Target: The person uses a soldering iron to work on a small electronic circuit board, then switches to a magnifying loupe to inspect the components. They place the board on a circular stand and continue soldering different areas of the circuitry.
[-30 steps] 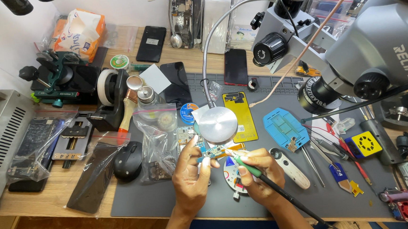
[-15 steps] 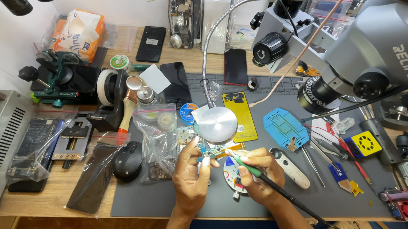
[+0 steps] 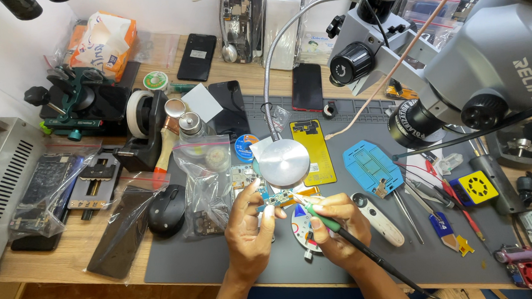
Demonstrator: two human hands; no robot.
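Note:
My left hand [image 3: 250,229] pinches a small circuit board [image 3: 277,198] with an orange flex strip, just under the round head of a gooseneck lamp [image 3: 284,162]. My right hand [image 3: 338,225] grips a green-handled soldering iron [image 3: 323,220] like a pen, its tip touching the board. The iron's black cable runs off to the lower right. Both hands hover over a grey work mat [image 3: 180,262], above a round white dial-shaped disc [image 3: 301,224].
A microscope [image 3: 458,64] hangs over the right side. On the mat lie a yellow phone back [image 3: 315,149], a blue stencil [image 3: 372,167], tweezers [image 3: 413,199] and plastic bags of parts [image 3: 209,171]. A black mouse [image 3: 166,210], clamp [image 3: 84,102] and phones sit left and behind.

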